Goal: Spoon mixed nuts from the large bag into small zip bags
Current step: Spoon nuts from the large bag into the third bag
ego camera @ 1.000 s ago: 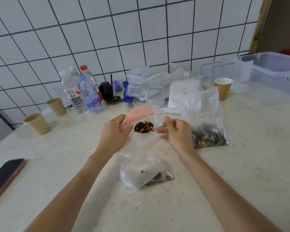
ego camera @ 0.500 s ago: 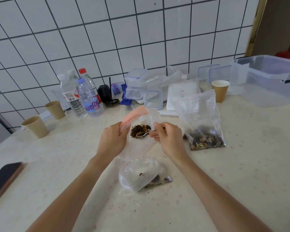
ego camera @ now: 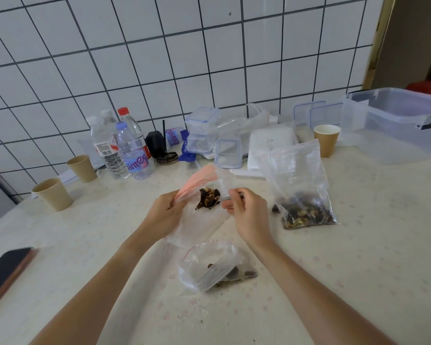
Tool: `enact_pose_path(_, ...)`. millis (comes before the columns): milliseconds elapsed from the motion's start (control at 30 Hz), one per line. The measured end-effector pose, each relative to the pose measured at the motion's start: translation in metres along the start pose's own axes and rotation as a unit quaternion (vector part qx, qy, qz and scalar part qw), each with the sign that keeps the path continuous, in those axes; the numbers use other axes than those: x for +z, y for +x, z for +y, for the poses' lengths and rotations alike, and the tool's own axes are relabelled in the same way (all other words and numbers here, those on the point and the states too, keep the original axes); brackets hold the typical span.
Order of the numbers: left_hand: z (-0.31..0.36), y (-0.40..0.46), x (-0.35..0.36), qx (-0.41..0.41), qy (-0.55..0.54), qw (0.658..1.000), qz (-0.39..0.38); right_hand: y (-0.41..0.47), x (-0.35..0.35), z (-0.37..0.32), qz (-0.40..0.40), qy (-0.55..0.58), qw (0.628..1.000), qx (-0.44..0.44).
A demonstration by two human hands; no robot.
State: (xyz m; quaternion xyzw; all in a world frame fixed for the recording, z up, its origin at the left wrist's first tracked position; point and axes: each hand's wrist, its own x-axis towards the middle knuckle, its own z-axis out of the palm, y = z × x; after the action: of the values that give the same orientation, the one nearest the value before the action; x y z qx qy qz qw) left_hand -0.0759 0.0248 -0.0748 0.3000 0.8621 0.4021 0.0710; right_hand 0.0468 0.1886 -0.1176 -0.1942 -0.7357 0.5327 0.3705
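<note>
Small zip bag [ego camera: 204, 220] — thin, limp film, light; held up over table centre, left hand [ego camera: 166, 215] pinching pink-strip rim [ego camera: 197, 181], best grip point. Right hand [ego camera: 249, 215] grasps spoon [ego camera: 210, 201] tipping nuts in. Large bag [ego camera: 299, 185] — slumped, stands just right.

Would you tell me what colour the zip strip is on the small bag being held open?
Pink-red, on the small clear zip bag; seen in the head view.

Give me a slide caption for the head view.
Right hand tips spoonful of nuts into small zip bag held by left hand.
</note>
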Motion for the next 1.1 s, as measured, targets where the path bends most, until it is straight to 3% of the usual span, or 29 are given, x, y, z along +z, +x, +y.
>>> enact_pose_path(200, -0.011, 0.007, -0.002, -0.002, -0.008, 1.0, 0.011, 0.006, -0.002, 0.001, -0.04, 0.13, 0.986, 0.096)
enact_pose_path(400, -0.014, 0.017, -0.007, 0.02, 0.014, 0.99, 0.137, 0.006, -0.008, -0.006, -0.038, 0.242, 0.954, 0.172)
enact_pose_path(567, -0.014, 0.018, -0.018, -0.003, 0.021, 0.986, 0.163, 0.01, -0.017, -0.015, -0.027, 0.26, 0.948, 0.183)
enact_pose_path(700, -0.009, -0.004, -0.028, 0.035, 0.045, 0.984, 0.169, 0.014, -0.03, -0.028, -0.03, 0.273, 0.944, 0.184)
enact_pose_path(867, -0.004, -0.057, -0.031, 0.094, 0.087, 0.964, 0.233, 0.012, -0.049, -0.046, -0.047, 0.291, 0.939, 0.177)
enact_pose_path(967, -0.002, -0.085, -0.027, 0.069, 0.076, 0.978, 0.184, 0.003, -0.059, -0.054, -0.054, 0.292, 0.94, 0.166)
enact_pose_path(1100, -0.004, -0.106, -0.016, -0.025, 0.057, 0.997, 0.053, -0.018, -0.078, -0.06, -0.069, 0.283, 0.942, 0.167)
